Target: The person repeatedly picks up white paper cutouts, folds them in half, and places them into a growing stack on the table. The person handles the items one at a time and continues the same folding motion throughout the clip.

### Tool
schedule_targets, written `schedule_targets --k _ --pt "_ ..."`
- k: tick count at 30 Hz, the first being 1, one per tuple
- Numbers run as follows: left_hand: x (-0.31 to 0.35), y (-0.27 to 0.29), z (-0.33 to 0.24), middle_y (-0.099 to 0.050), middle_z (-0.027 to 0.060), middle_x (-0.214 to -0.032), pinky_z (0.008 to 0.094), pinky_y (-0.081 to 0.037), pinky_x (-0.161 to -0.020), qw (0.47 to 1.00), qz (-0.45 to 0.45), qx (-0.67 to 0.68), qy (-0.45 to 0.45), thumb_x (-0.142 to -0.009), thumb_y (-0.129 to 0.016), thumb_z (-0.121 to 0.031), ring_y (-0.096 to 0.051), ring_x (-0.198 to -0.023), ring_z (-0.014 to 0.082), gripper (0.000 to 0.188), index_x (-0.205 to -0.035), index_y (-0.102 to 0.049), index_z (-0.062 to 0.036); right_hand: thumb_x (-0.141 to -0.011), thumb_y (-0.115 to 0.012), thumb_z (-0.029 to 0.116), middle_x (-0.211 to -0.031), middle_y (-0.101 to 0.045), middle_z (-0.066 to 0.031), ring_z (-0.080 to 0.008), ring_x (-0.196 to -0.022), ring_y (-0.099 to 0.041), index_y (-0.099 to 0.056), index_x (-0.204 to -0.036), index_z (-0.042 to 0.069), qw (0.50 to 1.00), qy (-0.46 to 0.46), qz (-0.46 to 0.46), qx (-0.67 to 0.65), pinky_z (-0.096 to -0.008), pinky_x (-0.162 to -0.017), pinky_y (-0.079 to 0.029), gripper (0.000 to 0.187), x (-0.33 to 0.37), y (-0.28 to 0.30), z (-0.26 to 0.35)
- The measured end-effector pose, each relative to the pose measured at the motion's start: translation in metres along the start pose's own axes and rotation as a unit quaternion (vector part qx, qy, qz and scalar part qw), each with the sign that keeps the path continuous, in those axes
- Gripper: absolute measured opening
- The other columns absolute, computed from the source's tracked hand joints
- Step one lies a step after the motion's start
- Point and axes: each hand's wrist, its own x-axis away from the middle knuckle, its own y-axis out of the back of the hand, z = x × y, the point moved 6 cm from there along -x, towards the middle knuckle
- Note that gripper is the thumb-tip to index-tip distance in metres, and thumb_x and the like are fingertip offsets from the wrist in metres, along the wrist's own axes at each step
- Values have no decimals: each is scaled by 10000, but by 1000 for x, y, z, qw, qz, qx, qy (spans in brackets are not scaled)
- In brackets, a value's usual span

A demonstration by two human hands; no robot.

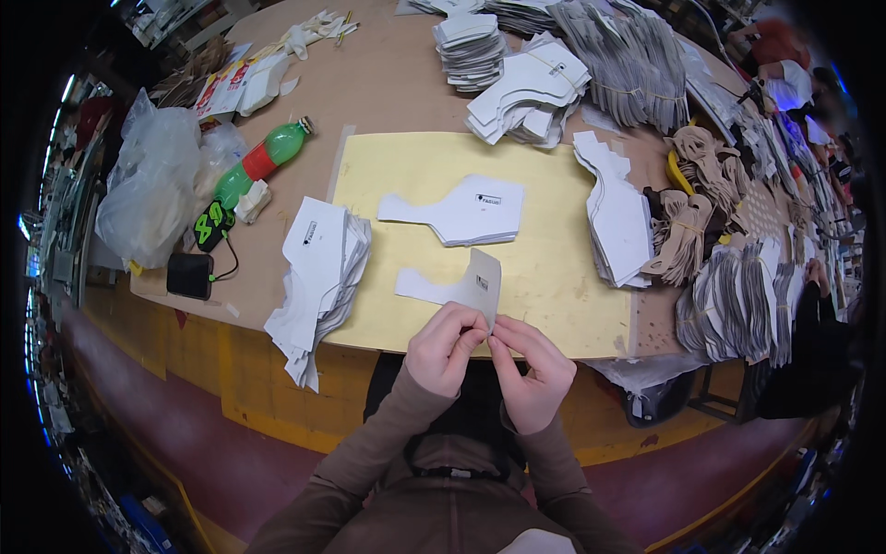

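Note:
Both my hands are closed at the near edge of a white cut-out piece (476, 286) with a narrow arm on its left and a small printed mark. My left hand (445, 351) pinches its lower edge, fingertips curled in. Close beside it, my right hand (535, 374) pinches the same edge near the corner. The piece is raised and bent along its right part, over a yellow sheet (563, 286). Beyond it lies a low stack of like-shaped white pieces (480, 210). A fanned stack of white pieces (318, 268) sits left of my hands, another stack (614, 212) to the right.
Rubber-banded white bundles (531, 83) and grey bundles (628, 69) crowd the back. Tan bundles (688, 226) and more grey-edged stacks (729, 305) line the right. At left are a green bottle (263, 164), a black phone (190, 276) with a cable, and a clear plastic bag (148, 185).

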Motion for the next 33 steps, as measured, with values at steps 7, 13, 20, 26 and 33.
schedule_targets --k 7,13,20,26,33 --pt "0 -7 -6 -617 128 -901 303 -507 -699 1000 -10 -1 -18 -941 -605 30 -617 -765 263 59 -998 -617 20 -825 -751 -65 -1008 -752 -175 -262 -880 -755 -734 -987 -55 1000 9 -15 0 -314 -781 -595 163 2 5 3" --pt "-2 -4 -6 -638 136 -898 312 -517 -686 1000 12 -14 -25 -917 -620 53 -633 -752 273 61 -971 -632 28 -799 -744 -70 -994 -751 -166 -263 -854 -754 -729 -980 -48 999 18 -25 17 -322 -755 -600 183 4 6 3" --pt "4 -10 -9 -640 140 -909 324 -524 -693 999 -24 -33 -10 -919 -619 45 -644 -763 285 62 -980 -626 35 -776 -739 -50 -969 -740 -158 -276 -836 -748 -707 -964 -24 995 28 -67 63 -324 -721 -596 193 6 0 1" --pt "4 -10 3 -634 136 -919 312 -527 -709 998 -21 38 49 -953 -604 22 -651 -775 243 44 -993 -616 37 -821 -730 -61 -984 -746 -158 -259 -857 -748 -723 -972 -45 993 -83 -45 -64 -315 -751 -594 152 6 0 -15" --pt "2 -13 0 -635 131 -920 297 -521 -709 1000 -15 15 23 -961 -605 16 -640 -764 227 40 -993 -614 39 -832 -712 -77 -983 -747 -158 -215 -870 -738 -716 -972 -69 998 -8 -54 21 -294 -765 -584 140 6 3 -4"
